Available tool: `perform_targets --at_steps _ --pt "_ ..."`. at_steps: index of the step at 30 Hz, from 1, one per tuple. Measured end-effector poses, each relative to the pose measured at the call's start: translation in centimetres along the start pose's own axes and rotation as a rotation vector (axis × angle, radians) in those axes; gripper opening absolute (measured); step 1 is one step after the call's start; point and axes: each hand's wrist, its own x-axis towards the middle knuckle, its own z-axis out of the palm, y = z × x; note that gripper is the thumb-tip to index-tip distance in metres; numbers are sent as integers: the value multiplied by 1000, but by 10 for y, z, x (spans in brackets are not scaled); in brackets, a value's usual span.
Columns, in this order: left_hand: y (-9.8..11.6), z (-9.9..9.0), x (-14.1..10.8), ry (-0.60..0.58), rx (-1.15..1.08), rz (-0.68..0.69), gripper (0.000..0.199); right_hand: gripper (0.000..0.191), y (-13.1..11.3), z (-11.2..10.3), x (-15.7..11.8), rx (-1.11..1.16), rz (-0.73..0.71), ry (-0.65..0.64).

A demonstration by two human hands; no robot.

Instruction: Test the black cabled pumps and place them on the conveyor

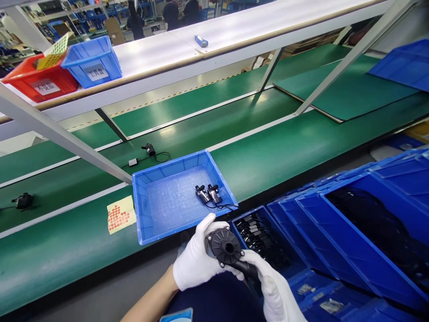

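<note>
Nearest, my gloved left hand [196,259] and right hand [275,286] curl closed around a black round-faced part [225,245], right of centre. It looks stiff, moderately light, perhaps slick against gloves; rim and lower stub seem the surest holds. Farther off, smaller black units [202,194] lie in the blue tray's [174,197] right side.

White shelf [154,58], brown-trimmed at its near edge, stands on pale posts [72,145] over green-topped bench [268,161]. Grey floor [100,293] shows beyond the bench's near edge.
</note>
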Motion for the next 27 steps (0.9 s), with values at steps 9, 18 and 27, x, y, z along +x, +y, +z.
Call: perform_targets --at_steps 9,18,27 --pt "-3 -7 0 3 18 -65 111 50 -10 3 6 -6 -5 21" --pt "7 -4 3 9 -27 -100 111 48 3 10 2 25 81 70" --pt "12 -33 -1 -2 -134 -204 100 61 -3 29 26 765 694 242"
